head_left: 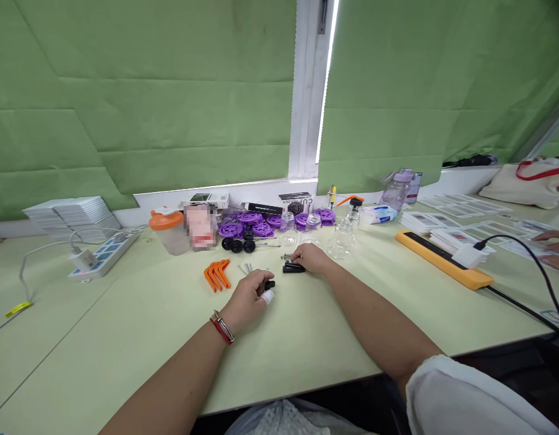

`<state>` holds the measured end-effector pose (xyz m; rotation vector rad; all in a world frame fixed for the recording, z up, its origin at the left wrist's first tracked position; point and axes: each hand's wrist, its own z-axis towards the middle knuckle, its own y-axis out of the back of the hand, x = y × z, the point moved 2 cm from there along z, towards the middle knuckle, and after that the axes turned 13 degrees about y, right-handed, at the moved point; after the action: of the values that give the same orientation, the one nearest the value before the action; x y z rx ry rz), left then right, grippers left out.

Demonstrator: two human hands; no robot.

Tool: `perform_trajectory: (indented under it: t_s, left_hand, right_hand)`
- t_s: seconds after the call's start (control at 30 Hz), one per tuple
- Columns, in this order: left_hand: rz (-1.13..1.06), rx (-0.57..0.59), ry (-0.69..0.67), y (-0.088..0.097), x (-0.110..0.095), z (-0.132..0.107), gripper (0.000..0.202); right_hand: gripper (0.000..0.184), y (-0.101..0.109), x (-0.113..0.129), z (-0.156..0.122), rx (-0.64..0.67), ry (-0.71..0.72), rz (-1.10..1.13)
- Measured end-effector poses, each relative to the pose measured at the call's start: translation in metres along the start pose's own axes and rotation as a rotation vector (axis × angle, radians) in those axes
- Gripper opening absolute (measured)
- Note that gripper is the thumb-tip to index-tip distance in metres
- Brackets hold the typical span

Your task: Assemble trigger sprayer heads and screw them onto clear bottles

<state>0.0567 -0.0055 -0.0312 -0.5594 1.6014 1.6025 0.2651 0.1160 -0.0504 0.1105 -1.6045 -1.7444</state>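
Near the middle of the table my left hand is closed on a small black part; a white wrap covers one fingertip. Farther right, my right hand has its fingers bent down at several black cylindrical pieces lying on the table. Whether those fingers grip one of them is hidden. Springs lie just beyond these pieces. Left of my left hand are several bent orange handles and thin metal rods. Black round knobs sit behind them, close to several purple wheel-like discs.
Clear glass pieces stand behind my right hand. An orange-lidded cup and a white power strip are at left. On the right lie an orange power strip and paper stacks; another person's hand shows at the edge.
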Motion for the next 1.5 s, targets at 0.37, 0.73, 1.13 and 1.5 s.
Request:
perform_trajectory:
  t_s: [0.37, 0.73, 1.13, 1.5]
  left_hand:
    - [-0.074, 0.034, 0.066, -0.002, 0.002, 0.000, 0.023]
    - [-0.114, 0.058, 0.073, -0.002, 0.010, 0.005, 0.017]
    - [-0.113, 0.051, 0.048, -0.002, 0.007, 0.005, 0.012]
    - [-0.121, 0.054, 0.046, -0.002, 0.010, 0.006, 0.014]
  right_hand:
    - [0.017, 0.002, 0.001, -0.002, 0.014, 0.055, -0.063]
    - [0.017, 0.016, 0.033, -0.014, -0.177, 0.177, 0.118]
    - [0.018, 0.010, 0.106, -0.031, -0.073, 0.572, 0.171]
    - [0.018, 0.014, 0.087, -0.024, -0.154, 0.492, 0.345]
